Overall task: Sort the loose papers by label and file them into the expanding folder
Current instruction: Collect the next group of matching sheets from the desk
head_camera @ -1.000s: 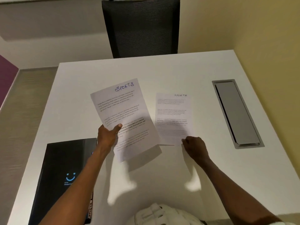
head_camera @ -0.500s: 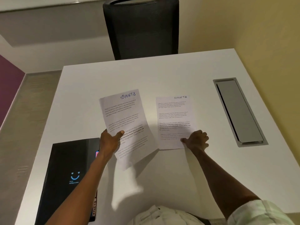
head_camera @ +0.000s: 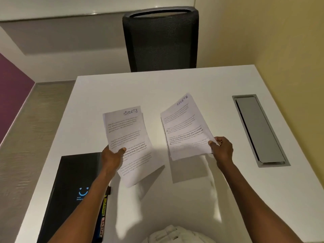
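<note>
My left hand (head_camera: 112, 157) grips the lower left edge of a printed sheet (head_camera: 129, 135) with "SPORTS" handwritten in blue at its top; a second sheet peeks out behind it. My right hand (head_camera: 221, 149) pinches the lower right corner of a thin stack of papers (head_camera: 184, 128), also headed "SPORTS", lifted and tilted above the white table (head_camera: 175, 85). The black expanding folder (head_camera: 70, 186) lies flat at the near left under my left forearm, a blue smiley on its cover and coloured tabs (head_camera: 103, 214) along its right edge.
A grey cable hatch (head_camera: 259, 130) is set into the table at the right. A black mesh chair (head_camera: 160, 39) stands at the table's far edge. A yellow wall runs along the right side. White cloth (head_camera: 175, 234) shows at the bottom edge.
My right hand has picked the right-hand papers up off the table and tilted them. My left hand keeps its sheet raised. The camera has tipped up a little.
</note>
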Tool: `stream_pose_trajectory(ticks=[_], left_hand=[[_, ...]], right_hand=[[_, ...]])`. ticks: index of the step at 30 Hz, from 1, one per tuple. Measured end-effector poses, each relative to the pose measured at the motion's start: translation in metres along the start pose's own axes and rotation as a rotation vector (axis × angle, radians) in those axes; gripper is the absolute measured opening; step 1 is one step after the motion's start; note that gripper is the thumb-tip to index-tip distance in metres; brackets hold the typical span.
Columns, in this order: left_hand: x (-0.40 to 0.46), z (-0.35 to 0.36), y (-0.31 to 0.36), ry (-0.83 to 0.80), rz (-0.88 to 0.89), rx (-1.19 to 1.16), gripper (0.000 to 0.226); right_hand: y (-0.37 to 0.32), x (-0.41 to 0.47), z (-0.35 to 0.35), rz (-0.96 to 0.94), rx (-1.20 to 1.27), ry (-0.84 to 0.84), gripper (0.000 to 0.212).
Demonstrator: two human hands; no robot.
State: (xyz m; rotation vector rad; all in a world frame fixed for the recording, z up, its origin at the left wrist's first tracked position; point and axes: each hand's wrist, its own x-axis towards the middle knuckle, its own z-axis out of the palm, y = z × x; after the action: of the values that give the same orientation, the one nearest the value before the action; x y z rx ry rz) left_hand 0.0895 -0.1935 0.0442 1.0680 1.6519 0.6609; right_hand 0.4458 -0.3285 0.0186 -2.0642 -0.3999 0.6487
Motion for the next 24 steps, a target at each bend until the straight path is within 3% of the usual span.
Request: stream_pose_trajectory(ticks=[6, 11, 15, 18, 21, 23, 24], left_hand=[[-0.005, 0.005, 0.005, -0.041, -0.027, -0.069, 0.034], [-0.012, 0.019, 0.012, -0.205, -0.022, -0.154, 0.034], [-0.027, 0.022, 0.021, -0.304, 0.017, -0.140, 0.024], [-0.032, 0.020, 0.020, -0.441, 0.037, -0.090, 0.038], [-0.045, 0.023, 0.019, -0.533, 0.079, 0.003, 0.028], [-0.051, 0.029, 0.022, -0.495, 0.099, 0.106, 0.010], [-0.053, 0.031, 0.023, -0.479, 0.097, 0.140, 0.012]], right_hand=[[-0.035, -0.031, -0.001, 0.031, 0.231, -0.168, 0.015], [-0.052, -0.071, 0.012, -0.025, 0.117, -0.259, 0.016], [-0.066, -0.077, 0.011, -0.057, -0.325, -0.394, 0.064], [-0.084, -0.073, 0.007, -0.082, -0.347, -0.461, 0.086], [-0.095, -0.074, 0.013, 0.013, -0.168, -0.545, 0.079], [-0.092, -0.078, 0.023, 0.001, -0.063, -0.584, 0.062], [-0.088, -0.079, 0.029, -0.025, -0.036, -0.587, 0.052]])
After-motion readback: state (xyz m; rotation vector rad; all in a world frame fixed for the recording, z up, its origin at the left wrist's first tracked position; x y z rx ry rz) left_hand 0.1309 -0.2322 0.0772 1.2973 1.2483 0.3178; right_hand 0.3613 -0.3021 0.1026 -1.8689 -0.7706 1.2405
